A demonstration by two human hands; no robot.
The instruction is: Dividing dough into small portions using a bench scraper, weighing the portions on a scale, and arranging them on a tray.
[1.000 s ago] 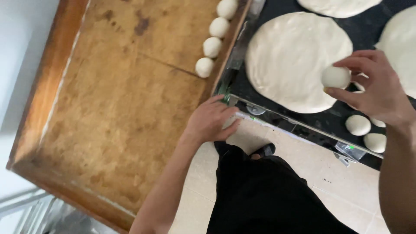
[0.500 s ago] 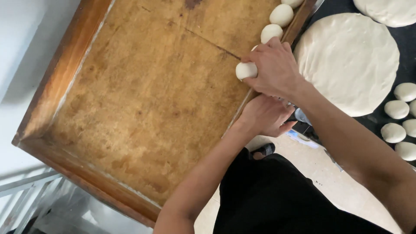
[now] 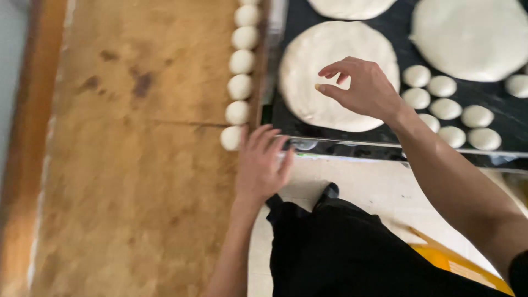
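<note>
A row of dough balls (image 3: 240, 82) lines the wooden tabletop's (image 3: 137, 181) right edge, upper centre. The left hand (image 3: 263, 165) rests flat beside the lowest ball; the right hand (image 3: 363, 88) hovers empty, fingers loosely spread, over a flattened dough round (image 3: 308, 71) on the black surface (image 3: 396, 33). Pale floor (image 3: 363, 187) below.

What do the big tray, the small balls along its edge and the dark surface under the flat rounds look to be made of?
Tray: apparently wood, worn and matte, with brown stains and a raised rim. Balls: seemingly raw dough, pale, smooth and soft-edged. Dark surface: black and smooth; metal or stone, cannot tell. Flat rounds: probably the same dough, rolled thin.
</note>
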